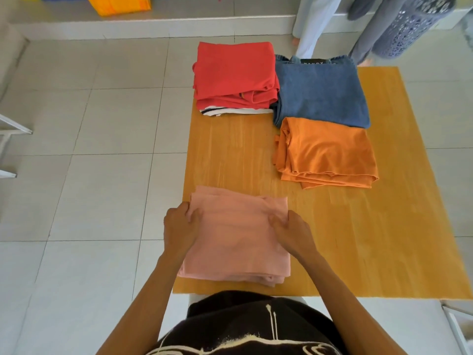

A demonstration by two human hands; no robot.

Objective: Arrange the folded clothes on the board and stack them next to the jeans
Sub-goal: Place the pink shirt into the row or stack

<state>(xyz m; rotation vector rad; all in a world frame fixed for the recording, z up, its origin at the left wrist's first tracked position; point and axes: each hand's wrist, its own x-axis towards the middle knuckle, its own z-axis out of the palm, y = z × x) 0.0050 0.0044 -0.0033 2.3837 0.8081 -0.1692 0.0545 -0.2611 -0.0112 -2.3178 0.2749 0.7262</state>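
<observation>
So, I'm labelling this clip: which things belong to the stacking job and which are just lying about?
Job: pink garment under left hand and right hand; red stack; jeans; orange garment; board.
Lying about: yellow bin; patterned basket.

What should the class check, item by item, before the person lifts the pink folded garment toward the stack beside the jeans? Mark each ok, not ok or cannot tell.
1. Both hands on the pink garment: ok; left hand at its left edge, right hand at its right edge.
2. Grip closed firmly: cannot tell.
3. Pink garment folded flat: ok.
4. Stack beside the jeans ready: ok; the red garment tops it, a striped piece beneath.
5. Board between the pink garment and the stack bare: ok.
6. Orange garment already stacked: not ok; it lies apart, overlapping the jeans' near edge.
</observation>
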